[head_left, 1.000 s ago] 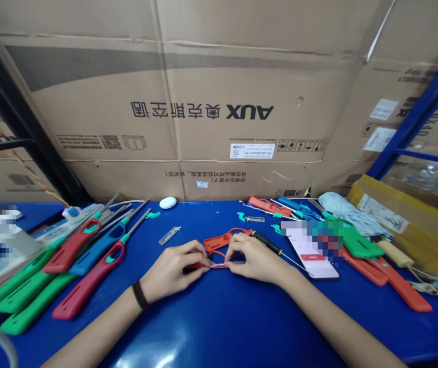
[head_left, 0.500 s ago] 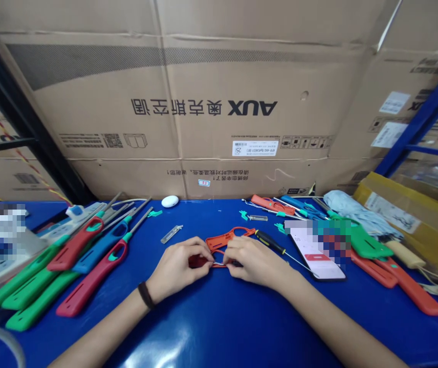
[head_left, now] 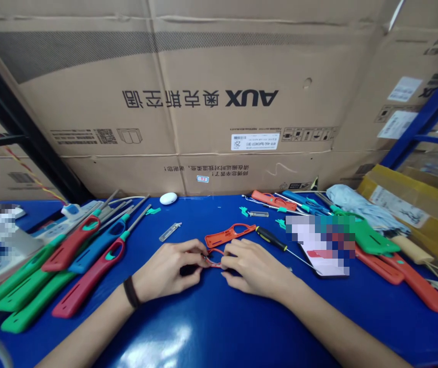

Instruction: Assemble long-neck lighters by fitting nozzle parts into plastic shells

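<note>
My left hand [head_left: 169,268] and my right hand [head_left: 252,267] meet at the middle of the blue table [head_left: 219,327]. Both are closed, pinching a small red lighter part [head_left: 214,258] with a thin metal piece between them. Most of that part is hidden under my fingers. An orange lighter shell half [head_left: 228,235] lies just beyond my hands. A black-handled screwdriver [head_left: 276,241] rests to the right of the shell, close to my right hand.
Several long red, green and blue lighters [head_left: 69,260] lie at the left. A phone [head_left: 324,250], more lighter shells [head_left: 395,266] and loose parts sit at the right. A small metal tube [head_left: 170,231] and a white oval object [head_left: 168,198] lie behind. Cardboard boxes [head_left: 219,102] wall the back.
My hands have drawn closer together and slightly toward me over the red part. The view has tilted a little.
</note>
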The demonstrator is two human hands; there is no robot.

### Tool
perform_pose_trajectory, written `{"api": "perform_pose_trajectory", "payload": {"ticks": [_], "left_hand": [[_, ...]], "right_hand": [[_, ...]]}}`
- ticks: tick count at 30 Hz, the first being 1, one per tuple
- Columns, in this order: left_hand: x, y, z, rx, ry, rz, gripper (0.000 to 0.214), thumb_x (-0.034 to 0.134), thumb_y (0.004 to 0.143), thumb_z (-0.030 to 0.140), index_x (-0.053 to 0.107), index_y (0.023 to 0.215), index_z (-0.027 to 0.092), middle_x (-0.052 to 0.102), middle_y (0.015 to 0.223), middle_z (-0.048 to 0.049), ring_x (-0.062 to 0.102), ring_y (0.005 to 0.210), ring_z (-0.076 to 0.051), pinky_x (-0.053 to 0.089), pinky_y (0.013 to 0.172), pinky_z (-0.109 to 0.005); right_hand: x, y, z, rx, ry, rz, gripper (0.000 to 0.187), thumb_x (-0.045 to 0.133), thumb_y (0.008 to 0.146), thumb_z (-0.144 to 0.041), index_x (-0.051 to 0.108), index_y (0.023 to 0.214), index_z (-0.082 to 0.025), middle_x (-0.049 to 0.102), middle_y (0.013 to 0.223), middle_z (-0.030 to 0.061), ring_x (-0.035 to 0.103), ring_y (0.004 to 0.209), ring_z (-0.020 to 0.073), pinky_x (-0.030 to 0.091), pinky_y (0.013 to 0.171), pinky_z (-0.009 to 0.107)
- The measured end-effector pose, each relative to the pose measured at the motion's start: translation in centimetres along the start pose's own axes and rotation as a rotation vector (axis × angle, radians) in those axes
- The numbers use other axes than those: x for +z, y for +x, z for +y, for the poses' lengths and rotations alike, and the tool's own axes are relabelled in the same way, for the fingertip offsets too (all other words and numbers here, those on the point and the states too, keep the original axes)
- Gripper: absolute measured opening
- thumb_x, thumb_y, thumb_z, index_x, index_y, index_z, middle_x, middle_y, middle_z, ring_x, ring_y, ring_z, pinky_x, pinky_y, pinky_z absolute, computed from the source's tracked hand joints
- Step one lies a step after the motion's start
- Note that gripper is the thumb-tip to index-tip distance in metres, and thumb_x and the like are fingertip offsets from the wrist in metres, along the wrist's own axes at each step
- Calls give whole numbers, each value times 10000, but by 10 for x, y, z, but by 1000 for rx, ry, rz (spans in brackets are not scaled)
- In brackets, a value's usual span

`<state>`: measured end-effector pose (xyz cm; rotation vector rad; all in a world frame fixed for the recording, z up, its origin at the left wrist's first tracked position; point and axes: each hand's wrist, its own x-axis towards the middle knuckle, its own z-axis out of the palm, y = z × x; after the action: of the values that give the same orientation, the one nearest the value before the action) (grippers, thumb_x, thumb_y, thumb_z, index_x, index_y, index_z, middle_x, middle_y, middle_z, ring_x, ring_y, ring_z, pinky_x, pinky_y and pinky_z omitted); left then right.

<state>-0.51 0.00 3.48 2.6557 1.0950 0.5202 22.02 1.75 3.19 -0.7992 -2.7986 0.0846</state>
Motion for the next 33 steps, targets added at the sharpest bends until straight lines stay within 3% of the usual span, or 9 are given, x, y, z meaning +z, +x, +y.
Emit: {"api": "perform_pose_trajectory", "payload": {"ticks": [10, 15, 18, 33], "left_hand": [[2, -2, 0, 20, 86, -13, 153, 499, 812, 141, 641, 844, 187, 623, 983, -33, 627, 710, -125, 489, 661, -232], [5, -1, -5, -50, -136, 92, 142, 545, 807, 169, 654, 893, 199, 618, 985, -35, 619, 836, -136, 495, 770, -244], [5, 1, -8, -90, -220, 148, 135, 560, 847, 226, 690, 864, 199, 643, 902, -37, 621, 809, -138, 496, 756, -254], [7, 7, -16, -185, -424, 44, 89, 661, 798, 254, 749, 806, 237, 636, 912, -31, 637, 832, -143, 501, 781, -278]], "right_hand": [[6, 2, 3, 35, 71, -9, 74, 572, 789, -113, 622, 782, -167, 587, 858, 33, 555, 824, 165, 445, 748, 269], [10, 1, 5, 25, 130, 41, 66, 584, 777, -114, 613, 765, -172, 574, 857, 25, 546, 820, 153, 440, 751, 257], [11, 1, 7, 21, 144, 65, 61, 594, 773, -113, 616, 761, -168, 570, 840, 19, 539, 794, 142, 437, 771, 262], [12, 0, 8, 12, 171, 69, 60, 596, 772, -111, 621, 768, -165, 576, 839, 21, 538, 797, 150, 437, 747, 264]]}}
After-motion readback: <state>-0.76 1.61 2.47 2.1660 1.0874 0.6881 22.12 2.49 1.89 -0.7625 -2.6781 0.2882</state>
